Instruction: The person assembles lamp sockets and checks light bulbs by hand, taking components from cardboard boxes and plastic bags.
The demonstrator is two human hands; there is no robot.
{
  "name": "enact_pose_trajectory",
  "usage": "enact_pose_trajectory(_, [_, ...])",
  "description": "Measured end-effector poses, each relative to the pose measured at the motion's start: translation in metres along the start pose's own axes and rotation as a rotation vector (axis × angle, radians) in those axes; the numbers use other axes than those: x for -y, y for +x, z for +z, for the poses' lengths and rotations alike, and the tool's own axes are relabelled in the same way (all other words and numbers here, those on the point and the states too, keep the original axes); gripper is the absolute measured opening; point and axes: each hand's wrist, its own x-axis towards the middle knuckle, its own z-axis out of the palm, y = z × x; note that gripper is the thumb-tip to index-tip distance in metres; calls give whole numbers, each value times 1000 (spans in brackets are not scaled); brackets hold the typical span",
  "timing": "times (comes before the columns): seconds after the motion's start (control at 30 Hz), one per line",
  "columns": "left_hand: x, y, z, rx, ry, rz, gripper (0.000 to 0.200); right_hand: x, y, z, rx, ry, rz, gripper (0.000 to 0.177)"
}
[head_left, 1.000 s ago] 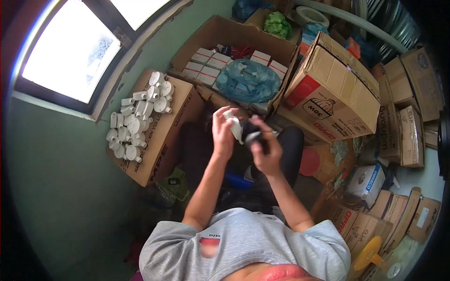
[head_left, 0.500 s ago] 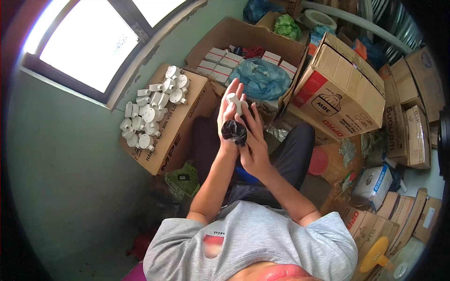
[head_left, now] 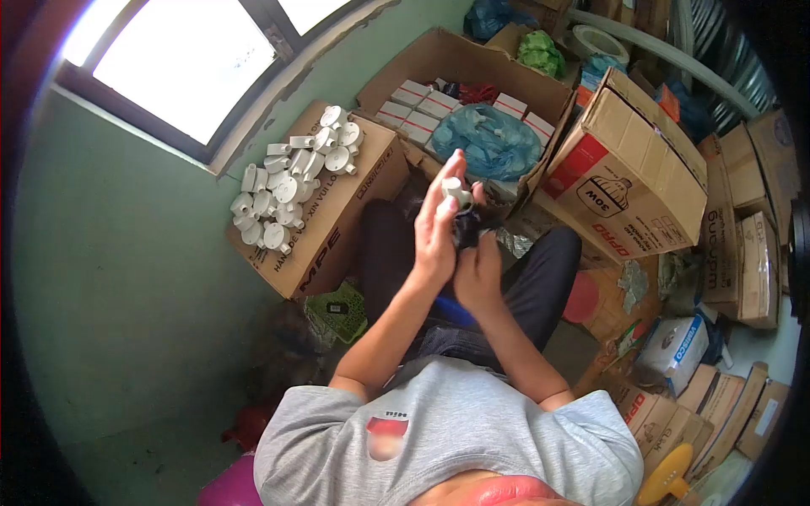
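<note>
Between my two hands is a white plastic conduit junction box (head_left: pixel 456 194) with short pipe stubs. My left hand (head_left: pixel 434 244) is closed around it from the left, its fingers pointing up and away. My right hand (head_left: pixel 479 271) grips a crumpled black cloth (head_left: pixel 467 228) against the near side of the fitting. The right fingers are partly hidden behind the cloth. To the left, many similar white junction boxes (head_left: pixel 287 189) lie heaped on top of a closed cardboard box (head_left: pixel 337 221).
An open carton (head_left: pixel 413 63) ahead holds small white boxes and a blue plastic bag (head_left: pixel 485 142). A large cardboard box (head_left: pixel 629 173) leans at the right. Further right are stacked cartons (head_left: pixel 736 270) and a yellow-handled object (head_left: pixel 666 476). A window (head_left: pixel 181 63) is at upper left.
Both hands have shifted slightly right in view with the fitting. The right hand and the black cloth have moved from in front of the left palm to the fitting's right and near side.
</note>
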Motion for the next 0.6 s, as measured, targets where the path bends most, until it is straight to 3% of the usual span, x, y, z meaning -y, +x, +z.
enact_pose_trajectory(0.1, [6,-23,1,159,174,12,55,-8,19,-11,-39,161,70,45])
enact_pose_trajectory(0.13, [10,-37,3,112,112,-101,54,-11,22,-12,-54,216,96,44])
enact_pose_trajectory(0.2, [19,-32,-6,170,311,40,53,-27,17,-9,-91,279,107,37])
enact_pose_trajectory(0.27, [21,-13,-20,167,366,97,52,-45,2,-15,-91,-99,132,30])
enact_pose_trajectory(0.3, [18,-4,-25,105,275,83,49,-24,-4,-5,-71,-293,158,29])
enact_pose_trajectory(0.33, [19,2,-20,-16,95,30,45,-19,-10,4,-79,-384,20,20])
enact_pose_trajectory(0.37, [21,6,-16,-136,-85,-22,43,-16,-13,8,-80,-387,23,20])
enact_pose_trajectory(0.43, [22,7,-20,-124,-36,-36,40,-13,-13,10,-93,-478,-197,13])
enact_pose_trajectory(0.5, [22,-5,-18,-73,126,-33,39,-11,-3,3,-112,-518,-164,17])
enact_pose_trajectory(0.53, [36,-21,-20,-43,102,-162,44,-5,7,1,-158,-410,-155,22])
enact_pose_trajectory(0.6, [48,-46,-13,-122,39,-187,42,5,25,-3,-171,-291,-157,38])
